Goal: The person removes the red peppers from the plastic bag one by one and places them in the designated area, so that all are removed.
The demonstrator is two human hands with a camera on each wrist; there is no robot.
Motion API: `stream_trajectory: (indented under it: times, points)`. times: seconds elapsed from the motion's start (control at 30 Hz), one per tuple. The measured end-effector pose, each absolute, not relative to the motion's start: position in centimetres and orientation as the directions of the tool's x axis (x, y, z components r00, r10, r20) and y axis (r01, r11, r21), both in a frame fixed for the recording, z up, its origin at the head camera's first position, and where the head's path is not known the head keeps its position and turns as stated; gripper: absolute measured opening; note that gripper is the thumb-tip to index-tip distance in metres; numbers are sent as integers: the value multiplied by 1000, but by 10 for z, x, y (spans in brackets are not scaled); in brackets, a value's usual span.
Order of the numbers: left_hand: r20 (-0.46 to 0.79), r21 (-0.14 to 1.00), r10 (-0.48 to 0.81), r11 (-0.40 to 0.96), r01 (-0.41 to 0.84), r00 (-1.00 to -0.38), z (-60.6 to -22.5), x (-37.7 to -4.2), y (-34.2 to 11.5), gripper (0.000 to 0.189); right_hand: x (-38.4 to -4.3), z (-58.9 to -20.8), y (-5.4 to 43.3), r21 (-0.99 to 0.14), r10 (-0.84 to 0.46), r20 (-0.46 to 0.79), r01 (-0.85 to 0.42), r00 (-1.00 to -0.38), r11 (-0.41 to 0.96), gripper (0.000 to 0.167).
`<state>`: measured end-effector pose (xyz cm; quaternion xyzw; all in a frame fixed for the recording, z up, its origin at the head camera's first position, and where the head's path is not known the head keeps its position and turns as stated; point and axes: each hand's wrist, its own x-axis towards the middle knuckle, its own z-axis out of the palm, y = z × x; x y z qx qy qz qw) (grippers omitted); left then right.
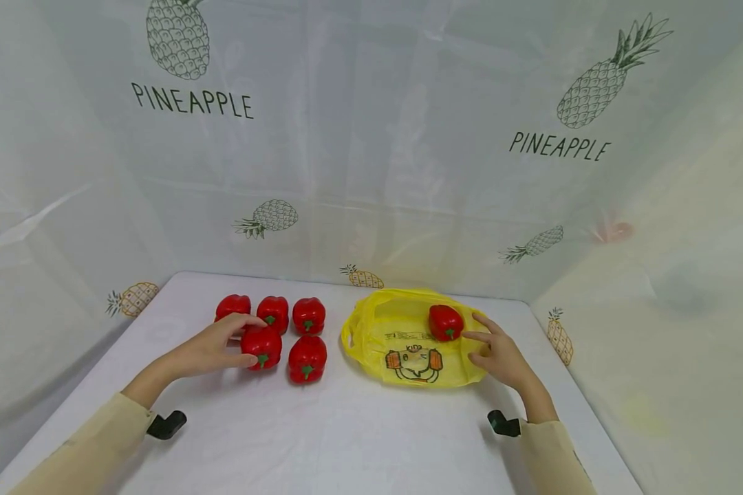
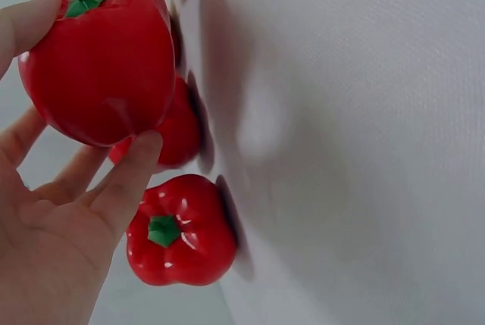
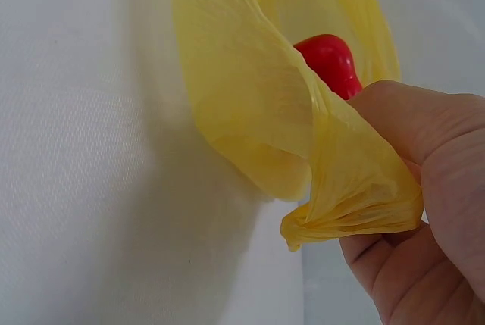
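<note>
My left hand (image 1: 207, 349) holds a red bell pepper (image 1: 261, 348) with a green stem, thumb on one side and fingers on the other. In the left wrist view that bell pepper (image 2: 106, 64) overlaps others standing behind it. My right hand (image 1: 500, 354) grips the side of a yellow plastic bag (image 1: 365, 344). The right wrist view shows the bag's gathered edge (image 3: 356, 204) between thumb and fingers. A single red bell pepper (image 1: 446, 323) lies inside the bag, close to the right fingertips, and is partly hidden in the right wrist view.
Bell peppers stand behind the held one, at left (image 1: 232, 305), middle (image 1: 273, 313) and right (image 1: 309, 315). Another bell pepper (image 1: 307, 359) is just right of it. A white-covered table (image 1: 322, 440) lies beneath, with a pineapple-print curtain (image 1: 371, 137) along its back and sides.
</note>
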<state>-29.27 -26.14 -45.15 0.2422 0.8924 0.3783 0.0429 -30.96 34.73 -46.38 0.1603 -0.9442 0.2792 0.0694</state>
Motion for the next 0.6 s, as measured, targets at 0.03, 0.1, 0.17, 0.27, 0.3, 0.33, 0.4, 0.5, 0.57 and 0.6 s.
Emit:
stream_trajectory:
  times: [0.03,0.1,0.17,0.27,0.3,0.33,0.4,0.5,0.57,0.6]
  points:
    - [110,694,467,596,404,-877,-453,-293,-261,65,-310,-464,347,-504,-264,220,-342,-939,793,41]
    - [114,694,473,591,411,-874,-455,-294,-261,65,-309,-463,347,-501,-265,221,-342,-939,795,41]
    - [114,693,473,592,412,-873,-458,-295,-261,65,-309,-463,347,-503,-262,222,-340,-939,794,41]
    - [114,691,479,591,416,-871,-461,-296,-262,65,-308,-463,345,-497,-268,232,-351,-935,794,41]
    - [113,690,476,595,413,-872,-462,-297,-262,65,-308,-463,345,-497,-268,234,-352,-935,793,41]
    - [112,690,475,595,412,-873,-463,-297,-262,65,-308,-463,345,-496,-269,237,-354,-934,793,41]
    - [108,691,475,596,409,-873,-463,-296,-262,65,-307,-463,345,-493,-270,237,-355,-933,794,41]
    - [99,692,473,600,402,-876,-463,-296,-262,65,-307,-463,346,-501,-264,226,-344,-938,794,43]
    - [92,693,475,601,399,-875,-464,-296,-262,64,-307,-463,346,-504,-265,221,-342,-939,793,43]
    - [89,693,476,601,398,-875,-464,-296,-261,63,-307,-463,346,-505,-265,221,-343,-939,792,43]
